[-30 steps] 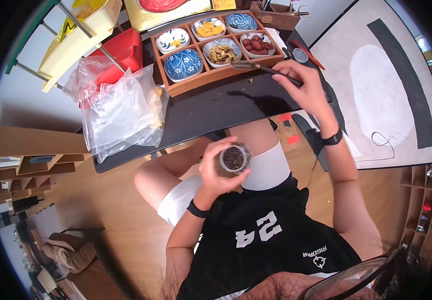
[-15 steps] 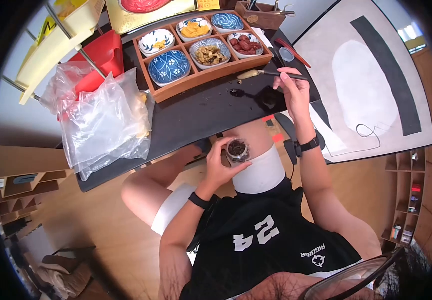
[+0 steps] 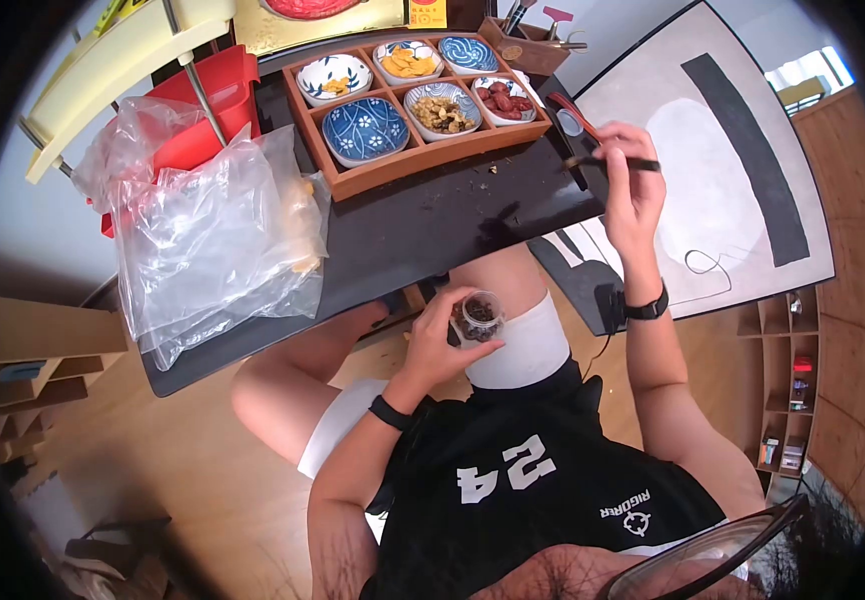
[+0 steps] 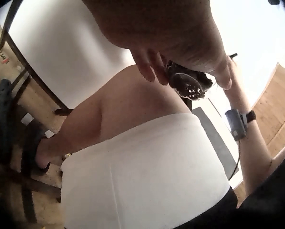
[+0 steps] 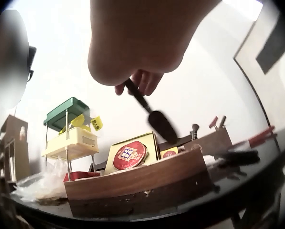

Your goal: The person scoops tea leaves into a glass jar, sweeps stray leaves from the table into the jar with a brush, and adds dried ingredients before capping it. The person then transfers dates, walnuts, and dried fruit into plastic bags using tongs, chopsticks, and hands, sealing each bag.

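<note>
My left hand (image 3: 435,345) holds a small clear jar (image 3: 483,314) above the lap, thumb and fingers curled round its sides. Dark loose bits lie inside it, seen through the open top. My right hand (image 3: 637,190) is raised over the table's right end and grips the black handle of a small scoop-like spoon (image 5: 162,126). In the right wrist view the spoon's dark bowl slants downward, off the fingers. A wooden compartment tray (image 3: 443,160) stands left of that hand, holding bowls of walnut pieces (image 3: 443,115), red dates (image 3: 503,100) and orange-yellow slices (image 3: 409,62).
A blue flowered bowl (image 3: 365,132) sits in the tray's near left compartment. Clear plastic bags (image 3: 213,240) and a red bin (image 3: 208,120) crowd the left side. Crumbs dot the black table (image 3: 403,225). A framed picture (image 3: 683,130) leans at right.
My right hand has shifted right, carrying the spoon away from the tray's front edge. The left hand keeps the jar over the lap. The head view has turned slightly.
</note>
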A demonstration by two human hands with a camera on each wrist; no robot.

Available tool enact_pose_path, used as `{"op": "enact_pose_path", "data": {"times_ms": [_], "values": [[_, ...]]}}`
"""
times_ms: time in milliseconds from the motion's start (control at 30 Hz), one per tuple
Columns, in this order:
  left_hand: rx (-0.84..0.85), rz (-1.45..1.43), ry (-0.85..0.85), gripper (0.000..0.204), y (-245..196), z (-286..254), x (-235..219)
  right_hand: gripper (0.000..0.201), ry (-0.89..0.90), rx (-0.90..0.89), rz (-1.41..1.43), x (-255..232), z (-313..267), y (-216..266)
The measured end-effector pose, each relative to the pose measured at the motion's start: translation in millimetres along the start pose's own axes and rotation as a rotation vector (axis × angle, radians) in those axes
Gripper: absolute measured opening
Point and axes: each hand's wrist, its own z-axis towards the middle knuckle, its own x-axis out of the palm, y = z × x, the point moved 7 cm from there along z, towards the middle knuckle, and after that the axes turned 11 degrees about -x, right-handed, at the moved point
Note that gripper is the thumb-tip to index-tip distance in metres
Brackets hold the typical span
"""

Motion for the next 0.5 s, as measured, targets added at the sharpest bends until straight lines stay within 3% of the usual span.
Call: {"op": "enact_pose_path", "data": {"times_ms": [67, 100, 167, 200, 500], "values": [[-0.013, 0.007, 0.064, 0.071, -9, -2, 0, 0.014, 0.243, -0.081, -0.104, 19, 21, 22], [-0.028, 0.016, 0.122, 0.071, -12, -2, 2, 0.014, 0.242, -0.087, -0.109, 24, 24, 21], [-0.011, 0.020, 0.123, 0.070, -15, -4, 1, 0.018, 0.577, -0.170, -0.173, 58, 21, 12], [0.000, 0.028, 0.124, 0.070, -16, -5, 1, 0.016, 0.646, -0.133, -0.133, 69, 15, 2], [0.055, 0.002, 0.033, 0.068, -24, -7, -12, 0.019, 0.721, -0.158, -0.191, 104, -2, -17]]}}
